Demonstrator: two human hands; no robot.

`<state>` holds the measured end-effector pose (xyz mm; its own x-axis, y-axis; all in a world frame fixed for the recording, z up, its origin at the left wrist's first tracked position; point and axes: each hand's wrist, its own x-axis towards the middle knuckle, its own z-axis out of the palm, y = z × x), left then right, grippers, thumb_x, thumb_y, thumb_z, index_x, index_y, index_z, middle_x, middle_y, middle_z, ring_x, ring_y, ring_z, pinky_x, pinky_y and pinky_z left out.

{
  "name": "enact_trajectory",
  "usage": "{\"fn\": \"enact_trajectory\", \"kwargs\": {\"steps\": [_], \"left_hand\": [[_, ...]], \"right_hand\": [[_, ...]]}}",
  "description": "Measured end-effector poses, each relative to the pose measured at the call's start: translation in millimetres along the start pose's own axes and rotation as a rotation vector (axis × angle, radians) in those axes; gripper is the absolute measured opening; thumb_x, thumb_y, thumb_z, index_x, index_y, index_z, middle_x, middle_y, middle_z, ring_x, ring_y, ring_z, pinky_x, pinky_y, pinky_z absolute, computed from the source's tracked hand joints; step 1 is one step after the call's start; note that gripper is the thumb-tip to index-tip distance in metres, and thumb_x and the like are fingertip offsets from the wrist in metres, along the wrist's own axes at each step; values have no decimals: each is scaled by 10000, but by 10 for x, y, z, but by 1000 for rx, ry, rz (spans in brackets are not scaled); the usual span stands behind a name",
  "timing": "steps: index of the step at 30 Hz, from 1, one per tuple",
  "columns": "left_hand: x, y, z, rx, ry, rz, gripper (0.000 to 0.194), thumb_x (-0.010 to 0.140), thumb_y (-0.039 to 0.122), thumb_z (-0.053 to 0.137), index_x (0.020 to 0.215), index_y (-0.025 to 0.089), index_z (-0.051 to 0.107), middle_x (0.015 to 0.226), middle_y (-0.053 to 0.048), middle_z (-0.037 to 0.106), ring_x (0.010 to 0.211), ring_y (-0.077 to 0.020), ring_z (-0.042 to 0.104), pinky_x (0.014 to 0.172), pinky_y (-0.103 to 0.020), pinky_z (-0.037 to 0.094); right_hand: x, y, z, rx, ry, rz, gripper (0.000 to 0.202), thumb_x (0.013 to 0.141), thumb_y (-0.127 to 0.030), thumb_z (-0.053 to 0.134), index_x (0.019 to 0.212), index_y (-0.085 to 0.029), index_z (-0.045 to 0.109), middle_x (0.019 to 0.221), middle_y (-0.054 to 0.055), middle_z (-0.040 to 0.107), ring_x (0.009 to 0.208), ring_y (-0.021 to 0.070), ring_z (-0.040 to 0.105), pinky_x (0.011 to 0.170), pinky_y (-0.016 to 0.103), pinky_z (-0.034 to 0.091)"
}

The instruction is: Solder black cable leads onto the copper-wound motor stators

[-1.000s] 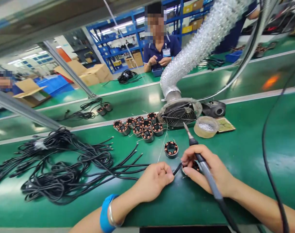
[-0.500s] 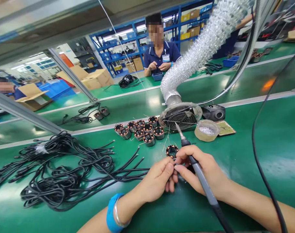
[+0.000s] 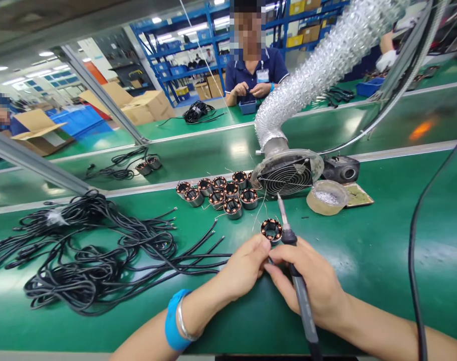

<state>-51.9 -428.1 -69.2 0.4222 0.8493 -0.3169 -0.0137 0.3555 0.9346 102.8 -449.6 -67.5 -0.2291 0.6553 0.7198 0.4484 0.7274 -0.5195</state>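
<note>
My left hand [image 3: 247,265] is closed in a pinch at the near edge of a copper-wound stator [image 3: 271,230]; what lies between its fingertips is too small to tell. Beside it, my right hand [image 3: 311,276] is closed round a soldering iron [image 3: 301,296], whose metal tip points up and away towards the round fan grille [image 3: 286,178]. The thumb and forefinger of that hand meet the left fingertips at a small dark piece. Several more stators [image 3: 232,207] stand grouped behind, with thin wires sticking out.
Black cables [image 3: 81,271] lie heaped on the left. A round tub [image 3: 326,197] and a flat tray [image 3: 358,194] stand right of the fan. A silver duct [image 3: 299,90] rises behind it. A person [image 3: 254,75] sits across the bench. A black cord [image 3: 412,250] hangs at right.
The view has shifted slightly. The soldering iron stands more upright, and my right hand has turned a little. My left fingers are tucked closer in, near the stator.
</note>
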Motion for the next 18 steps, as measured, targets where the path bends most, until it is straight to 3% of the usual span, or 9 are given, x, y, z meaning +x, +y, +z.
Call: {"fn": "enact_trajectory", "kwargs": {"steps": [3, 6, 9, 13, 18], "left_hand": [[-10, 61, -20, 318, -63, 132, 286, 945, 418, 476, 801, 178, 532, 808, -16, 570, 779, -151, 526, 748, -278, 453], [-51, 126, 0, 504, -123, 181, 219, 971, 276, 400, 915, 181, 589, 1041, -58, 635, 1035, -204, 550, 957, -337, 403], [-80, 150, -5, 588, -113, 124, 234, 980, 328, 400, 950, 182, 580, 956, -47, 634, 909, -194, 558, 844, -321, 429], [-72, 120, -58, 578, -115, 76, 211, 959, 373, 460, 929, 181, 541, 756, 15, 528, 697, -137, 457, 648, -264, 376], [-46, 111, -71, 386, -177, 34, 303, 945, 460, 469, 868, 168, 495, 680, 33, 471, 626, -109, 399, 602, -252, 338]], "right_hand": [[71, 56, -68, -12, -48, -84, 293, 847, -77, 572, 1106, -211, 550, 954, 77, 688, 826, 222, 634, 727, 375, 541], [124, 138, -140, 60, -167, -150, 319, 876, -35, 495, 1133, -211, 560, 865, 57, 660, 769, 199, 598, 671, 333, 511], [136, 225, -215, 143, -244, -91, 277, 898, -54, 491, 1102, -219, 580, 745, 12, 605, 666, 167, 524, 590, 283, 456], [122, 333, -292, 210, -254, 30, 243, 903, -68, 551, 1086, -219, 604, 905, 12, 680, 777, 138, 594, 699, 257, 491], [66, 442, -310, 150, -254, -80, 309, 896, -74, 590, 1173, -209, 612, 795, 1, 677, 656, 124, 566, 622, 266, 447]]}}
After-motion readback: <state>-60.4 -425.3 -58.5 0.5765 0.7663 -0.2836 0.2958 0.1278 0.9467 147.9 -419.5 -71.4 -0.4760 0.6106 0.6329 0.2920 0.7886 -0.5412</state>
